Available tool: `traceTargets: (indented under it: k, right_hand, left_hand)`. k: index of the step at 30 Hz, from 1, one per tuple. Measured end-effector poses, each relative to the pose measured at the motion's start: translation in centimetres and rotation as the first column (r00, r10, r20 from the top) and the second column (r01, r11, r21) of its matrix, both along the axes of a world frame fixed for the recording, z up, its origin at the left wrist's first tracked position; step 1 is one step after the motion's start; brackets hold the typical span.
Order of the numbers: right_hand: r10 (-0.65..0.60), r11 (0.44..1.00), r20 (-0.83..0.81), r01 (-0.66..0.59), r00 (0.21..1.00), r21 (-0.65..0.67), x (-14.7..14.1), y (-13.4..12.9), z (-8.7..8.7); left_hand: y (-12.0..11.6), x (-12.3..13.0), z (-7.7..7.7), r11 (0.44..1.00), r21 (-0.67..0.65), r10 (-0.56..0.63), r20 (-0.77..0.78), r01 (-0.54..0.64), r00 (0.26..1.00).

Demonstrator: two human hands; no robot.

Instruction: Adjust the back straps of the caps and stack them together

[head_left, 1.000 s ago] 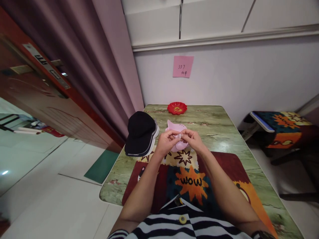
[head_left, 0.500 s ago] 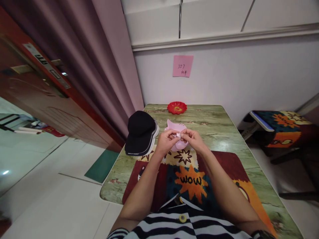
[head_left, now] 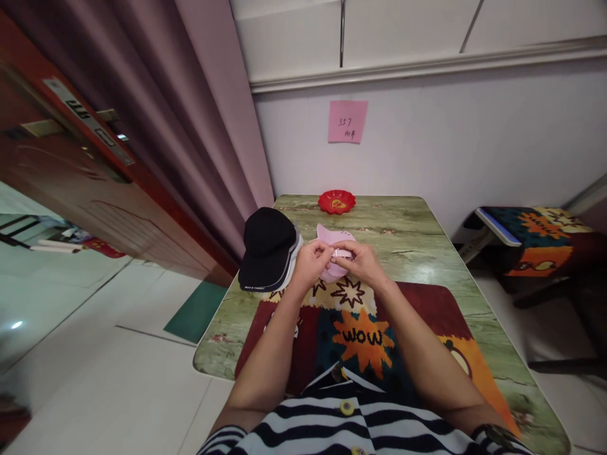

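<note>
Pink cap (head_left: 332,260) sits mid-table (head_left: 427,253), at 12 o'clock from the person. Left hand (head_left: 309,264) and right hand (head_left: 363,260) meet over it, fingers pinched shut on its small pale strap (head_left: 341,253), probably; the strap runs 9-to-3. Black cap (head_left: 268,248) lies at 9.
</note>
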State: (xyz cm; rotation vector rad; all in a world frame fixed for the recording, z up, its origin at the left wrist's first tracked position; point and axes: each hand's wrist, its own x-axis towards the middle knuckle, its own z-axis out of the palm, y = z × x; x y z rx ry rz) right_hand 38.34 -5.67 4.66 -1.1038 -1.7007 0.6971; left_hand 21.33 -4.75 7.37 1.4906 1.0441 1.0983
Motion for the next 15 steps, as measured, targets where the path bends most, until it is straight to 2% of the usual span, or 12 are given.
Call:
traceTargets:
  k: [8,13,15]
  right_hand:
    - [-0.014,0.997,-0.007,0.014,1.000,-0.071,0.2,0.1,-1.0]
    - [0.016,0.997,-0.063,-0.020,0.998,-0.075,0.1,0.5,-1.5]
    - [0.022,0.997,-0.089,-0.028,0.996,-0.073,0.0,0.7,-1.6]
  left_hand:
    - [0.2,-1.1,-0.5,0.994,-0.030,0.106,0.009,-0.106,0.994]
    - [0.8,-1.5,-0.4,0.997,-0.062,0.054,0.082,-0.049,0.995]
    - [1.1,-1.7,-0.3,0.998,-0.056,-0.010,0.037,0.012,0.999]
